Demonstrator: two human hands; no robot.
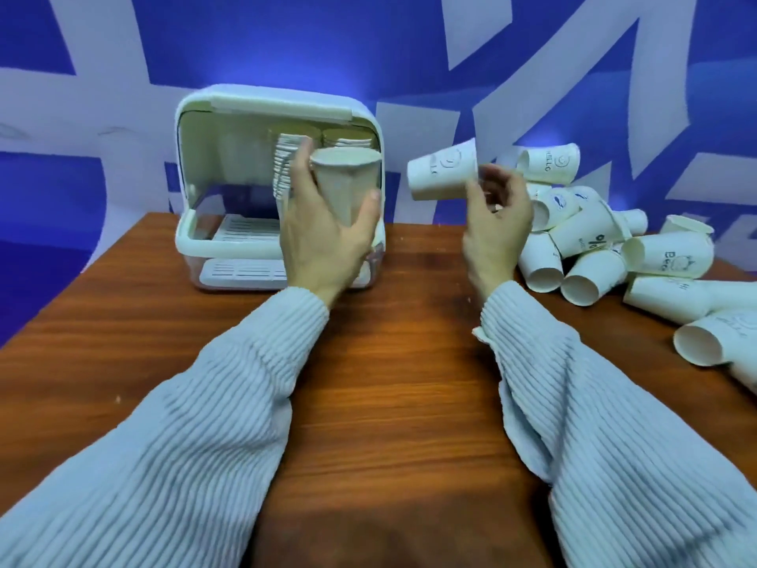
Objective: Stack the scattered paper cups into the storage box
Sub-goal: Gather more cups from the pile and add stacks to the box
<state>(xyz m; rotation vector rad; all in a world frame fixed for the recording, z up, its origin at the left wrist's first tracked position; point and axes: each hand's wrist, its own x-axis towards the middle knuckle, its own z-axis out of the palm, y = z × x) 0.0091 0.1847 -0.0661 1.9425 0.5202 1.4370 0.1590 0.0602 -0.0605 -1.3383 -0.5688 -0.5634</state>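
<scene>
Above the wooden table (368, 342), my left hand (323, 235) grips an upright paper cup (348, 186) before the open storage box (229, 166), while my right hand (495, 223) pinches a tilted cup (442, 170) beside the scattered cups (606, 248).

Blue wall (368, 47) behind, crossed by broad pale-grey diagonal and angular shapes. Bright blue glow at wall centre, edges darker. Reddish-brown wood-grain table (389, 342) fills foreground, far edge meeting wall; soft shadow across its near end.
</scene>
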